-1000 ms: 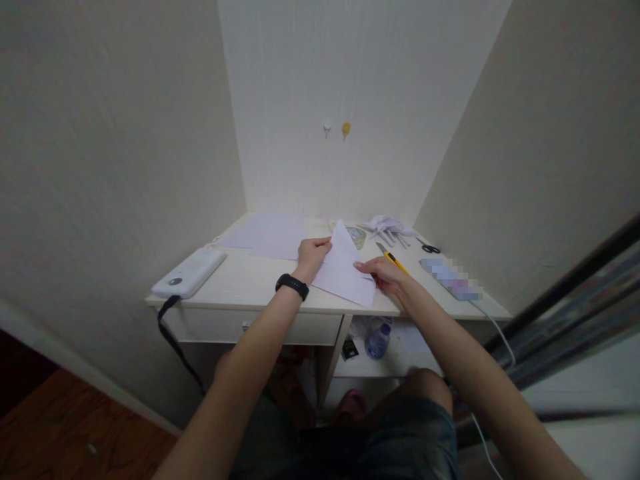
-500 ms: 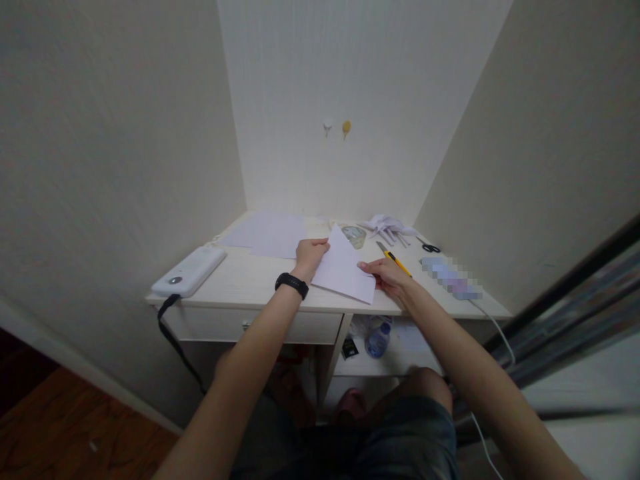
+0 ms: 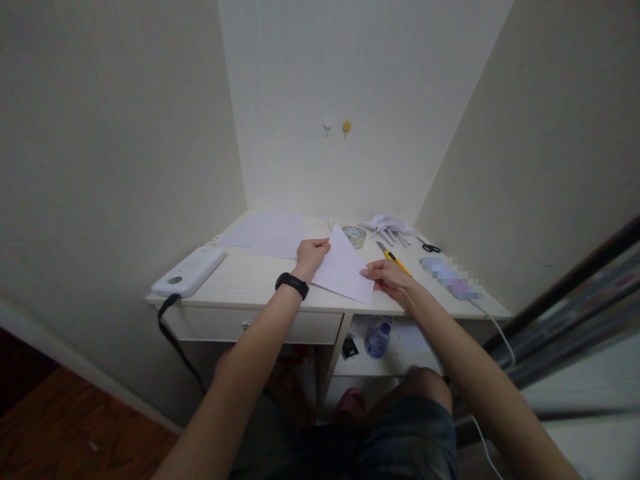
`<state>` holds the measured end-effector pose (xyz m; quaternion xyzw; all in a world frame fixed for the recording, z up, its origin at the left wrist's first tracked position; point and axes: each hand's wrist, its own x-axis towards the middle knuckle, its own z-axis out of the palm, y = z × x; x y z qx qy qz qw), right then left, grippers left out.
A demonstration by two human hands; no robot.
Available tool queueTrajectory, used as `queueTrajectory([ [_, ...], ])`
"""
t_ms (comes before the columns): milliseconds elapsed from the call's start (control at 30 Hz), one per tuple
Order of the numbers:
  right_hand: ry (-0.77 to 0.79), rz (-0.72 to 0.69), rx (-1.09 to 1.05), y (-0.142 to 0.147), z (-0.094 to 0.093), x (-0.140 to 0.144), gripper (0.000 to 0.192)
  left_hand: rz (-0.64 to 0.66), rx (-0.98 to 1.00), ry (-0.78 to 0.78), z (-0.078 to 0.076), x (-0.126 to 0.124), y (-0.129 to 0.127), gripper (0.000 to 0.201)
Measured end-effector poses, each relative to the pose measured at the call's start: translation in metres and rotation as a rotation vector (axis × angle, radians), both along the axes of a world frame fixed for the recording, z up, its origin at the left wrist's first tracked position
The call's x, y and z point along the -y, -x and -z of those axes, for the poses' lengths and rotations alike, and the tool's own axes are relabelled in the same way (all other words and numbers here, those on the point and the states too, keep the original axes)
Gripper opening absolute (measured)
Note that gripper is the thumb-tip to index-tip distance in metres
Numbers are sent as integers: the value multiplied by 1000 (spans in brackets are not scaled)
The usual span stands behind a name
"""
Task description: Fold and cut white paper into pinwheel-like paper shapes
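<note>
Now flatter, folded paper (image 3: 344, 270) lower on desk (image 3: 250, 280), left hand (image 3: 311, 254) pinching its edge, right hand (image 3: 387, 277) slid nearer, fingers pressing its corner.

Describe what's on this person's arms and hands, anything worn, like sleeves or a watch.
Both forearms are bare, with no sleeves in view. The left hand has a slim black band around its wrist. The right hand wears nothing visible: no glove, ring or band.
</note>
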<state>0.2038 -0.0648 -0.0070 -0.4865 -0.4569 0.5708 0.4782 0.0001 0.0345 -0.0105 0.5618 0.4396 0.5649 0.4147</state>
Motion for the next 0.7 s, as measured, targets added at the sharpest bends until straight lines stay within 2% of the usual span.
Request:
queueTrajectory([
  [333,-23,-172,-35,-8,-5,5,33,-68,-12,28,-8,8,3,20],
  [400,-27,-117,-56,-5,-5,-2,28,-70,7,26,-8,8,3,19],
  [567,-60,167,-41,16,-3,-28,15,-27,32,40,-2,2,0,19],
  [700,-33,271,-31,23,-3,-38,10,7,94,83,-3,3,-1,21],
])
